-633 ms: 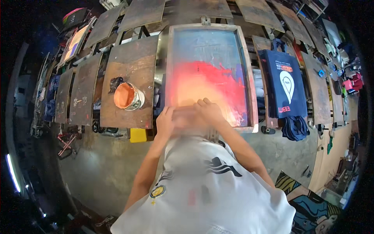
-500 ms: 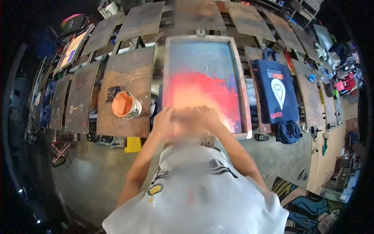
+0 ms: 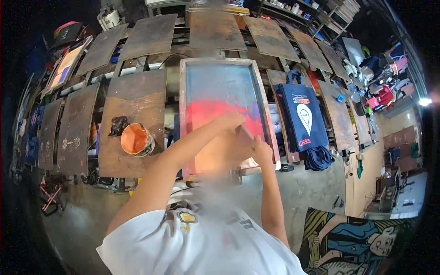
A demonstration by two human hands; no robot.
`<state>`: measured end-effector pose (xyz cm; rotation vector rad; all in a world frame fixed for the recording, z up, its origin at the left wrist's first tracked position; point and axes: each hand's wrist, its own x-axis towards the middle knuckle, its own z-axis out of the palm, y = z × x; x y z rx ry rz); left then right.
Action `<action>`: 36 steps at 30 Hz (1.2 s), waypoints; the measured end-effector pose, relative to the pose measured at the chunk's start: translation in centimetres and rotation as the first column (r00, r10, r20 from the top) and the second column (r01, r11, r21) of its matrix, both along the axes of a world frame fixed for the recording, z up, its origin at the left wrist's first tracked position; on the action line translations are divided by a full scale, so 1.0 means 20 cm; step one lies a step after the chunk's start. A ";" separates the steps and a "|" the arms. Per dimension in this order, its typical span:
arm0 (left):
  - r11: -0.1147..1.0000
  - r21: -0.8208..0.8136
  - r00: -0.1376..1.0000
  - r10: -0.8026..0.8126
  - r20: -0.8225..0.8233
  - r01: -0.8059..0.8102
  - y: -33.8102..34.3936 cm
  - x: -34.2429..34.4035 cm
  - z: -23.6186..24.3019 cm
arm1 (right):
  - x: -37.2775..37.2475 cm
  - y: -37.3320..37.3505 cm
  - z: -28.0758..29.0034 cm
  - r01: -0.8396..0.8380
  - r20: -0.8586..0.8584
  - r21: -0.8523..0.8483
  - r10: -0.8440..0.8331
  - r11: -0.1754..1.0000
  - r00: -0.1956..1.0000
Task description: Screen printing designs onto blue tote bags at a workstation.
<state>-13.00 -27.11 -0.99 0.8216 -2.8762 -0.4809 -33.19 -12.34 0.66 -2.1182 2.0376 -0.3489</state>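
Observation:
A wooden-framed printing screen (image 3: 183,87) lies in front of me, with red-orange ink (image 3: 206,110) spread over the lower half of its blue-grey mesh. Both hands are closed on a squeegee (image 3: 246,133) at the right part of the inked area, and it slants between them. My left hand (image 3: 235,121) has its upper left end, the arm reaching across the screen. Nearer me, by the right frame side, my right hand (image 3: 261,150) grips the other end. A blurred patch hides part of the middle of the screen's lower edge.
A bucket of orange ink (image 3: 136,140) stands on the board to the left, beside a crumpled dark cloth (image 3: 118,125). Dark blue printed tote bags (image 3: 293,123) lie on the right-hand board. More wooden boards (image 3: 146,36) stand in rows beyond.
The squeegee has turned from level to slanting and shifted right. My left hand has crossed over to the right, and my right hand has moved nearer the right frame side. The view has shifted.

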 end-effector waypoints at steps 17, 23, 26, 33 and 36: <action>0.975 0.049 0.877 0.217 -0.428 -0.217 0.22 0.59 -0.23 | 0.48 -0.12 -0.03 -0.132 -0.144 0.137 0.151 0.982 0.978; 0.959 0.089 0.858 0.280 -0.431 -0.268 0.38 0.81 -0.18 | 0.65 -0.07 -0.01 -0.203 -0.117 0.153 0.221 0.967 0.968; 0.950 0.097 0.885 0.313 -0.343 -0.298 0.39 0.80 -0.18 | 0.63 -0.05 -0.01 -0.212 -0.107 0.141 0.228 0.967 0.968; 0.919 0.220 0.929 0.356 -0.102 -0.328 0.31 0.73 -0.09 | 0.56 -0.10 0.00 -0.270 0.004 0.146 0.273 0.952 0.962; 0.935 0.163 0.939 0.332 -0.091 -0.315 0.28 0.58 -0.03 | 0.44 -0.11 0.05 -0.186 -0.031 0.205 0.197 0.961 0.980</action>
